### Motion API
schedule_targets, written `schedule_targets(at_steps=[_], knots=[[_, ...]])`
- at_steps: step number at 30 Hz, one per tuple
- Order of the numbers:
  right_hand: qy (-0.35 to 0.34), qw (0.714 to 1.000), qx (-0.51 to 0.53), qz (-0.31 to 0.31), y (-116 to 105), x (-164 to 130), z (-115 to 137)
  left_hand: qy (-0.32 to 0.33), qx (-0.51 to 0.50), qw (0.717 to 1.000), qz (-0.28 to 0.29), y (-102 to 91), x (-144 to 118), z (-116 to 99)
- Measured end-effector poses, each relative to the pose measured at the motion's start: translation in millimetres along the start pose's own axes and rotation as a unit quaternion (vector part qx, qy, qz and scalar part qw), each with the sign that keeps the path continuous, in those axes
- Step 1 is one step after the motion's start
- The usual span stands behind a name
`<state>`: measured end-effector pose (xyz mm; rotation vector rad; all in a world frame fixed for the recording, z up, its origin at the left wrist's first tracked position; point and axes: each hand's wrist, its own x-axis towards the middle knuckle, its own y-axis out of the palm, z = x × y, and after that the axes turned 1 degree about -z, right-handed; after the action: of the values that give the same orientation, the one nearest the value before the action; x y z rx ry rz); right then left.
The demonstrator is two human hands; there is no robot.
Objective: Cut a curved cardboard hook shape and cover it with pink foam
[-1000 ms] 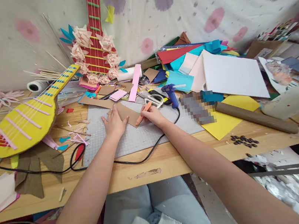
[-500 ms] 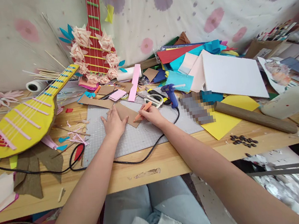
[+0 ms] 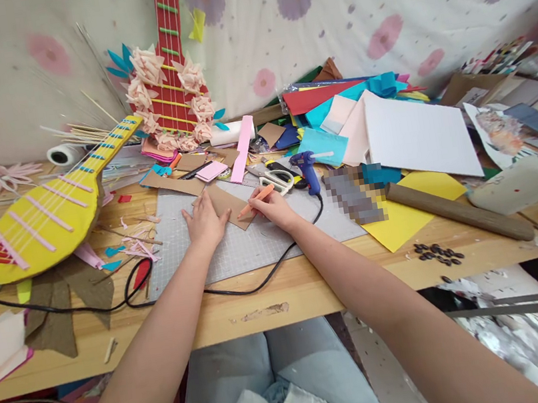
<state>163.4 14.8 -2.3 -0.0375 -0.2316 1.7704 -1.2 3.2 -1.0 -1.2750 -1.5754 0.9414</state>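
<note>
My left hand (image 3: 205, 221) lies flat with fingers spread, pressing the left part of a brown cardboard piece (image 3: 229, 202). The cardboard rests on a grey gridded cutting mat (image 3: 181, 261). My right hand (image 3: 274, 209) is closed round a slim orange pen (image 3: 262, 194), held slantwise. Its tip meets the cardboard near the lower right edge; any mark there is too small to make out. White-handled scissors (image 3: 280, 179) lie just beyond my right hand. A blue hot glue gun (image 3: 307, 172) stands to their right.
A black cord (image 3: 262, 288) loops across the table front. A yellow paper lute (image 3: 39, 222) lies left; a red flower-trimmed instrument (image 3: 174, 88) leans behind. Coloured sheets (image 3: 325, 142), a brown rod (image 3: 457, 210), a white bottle (image 3: 524, 183) and dark beads (image 3: 438, 253) lie right.
The orange pen's tip has shifted slightly left along the cardboard. My left hand and the cardboard stay in place.
</note>
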Motion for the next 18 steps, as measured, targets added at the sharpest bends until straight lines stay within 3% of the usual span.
schedule_targets(at_steps=[18], knots=[[-0.011, 0.999, -0.051, -0.002, 4.6, 0.8, -5.0, -0.001, 0.002, 1.000, 0.005, 0.5, 0.7, 0.7]])
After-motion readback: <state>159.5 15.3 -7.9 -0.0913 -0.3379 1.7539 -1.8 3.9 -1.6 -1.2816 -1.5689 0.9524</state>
